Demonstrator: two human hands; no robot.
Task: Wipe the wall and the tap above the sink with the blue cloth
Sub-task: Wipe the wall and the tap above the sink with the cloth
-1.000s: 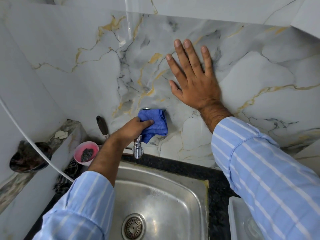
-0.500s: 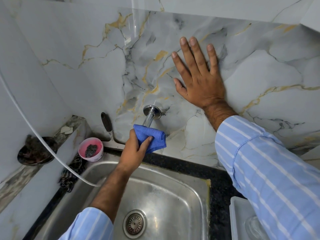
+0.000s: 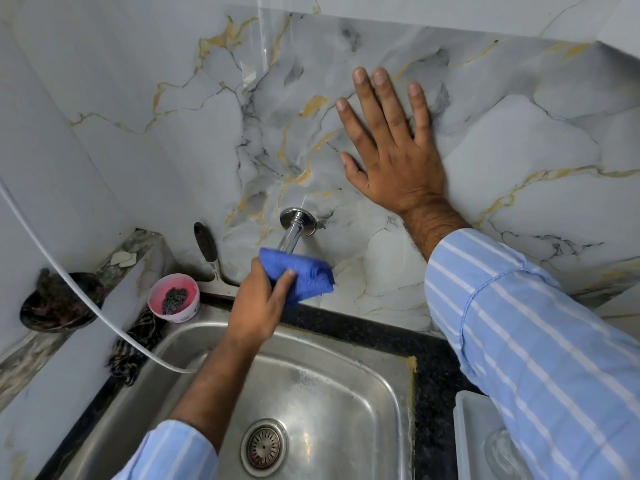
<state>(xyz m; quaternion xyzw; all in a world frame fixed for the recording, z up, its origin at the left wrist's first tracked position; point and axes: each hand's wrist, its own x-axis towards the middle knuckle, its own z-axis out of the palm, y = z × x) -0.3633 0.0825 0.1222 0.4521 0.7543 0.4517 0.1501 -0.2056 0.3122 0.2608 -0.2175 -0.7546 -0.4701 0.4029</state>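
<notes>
The left hand (image 3: 258, 306) grips the folded blue cloth (image 3: 300, 276), fingers and thumb closed round it, and holds it over the outer end of the chrome tap (image 3: 294, 230), whose stem and round wall flange show above the cloth. The right hand (image 3: 394, 150) lies flat on the marble wall (image 3: 519, 140), fingers spread, holding nothing. Below is the steel sink (image 3: 329, 393) with its drain (image 3: 264, 446). A pink tub (image 3: 174, 297) stands at the sink's back-left corner on the black counter (image 3: 436, 368).
</notes>
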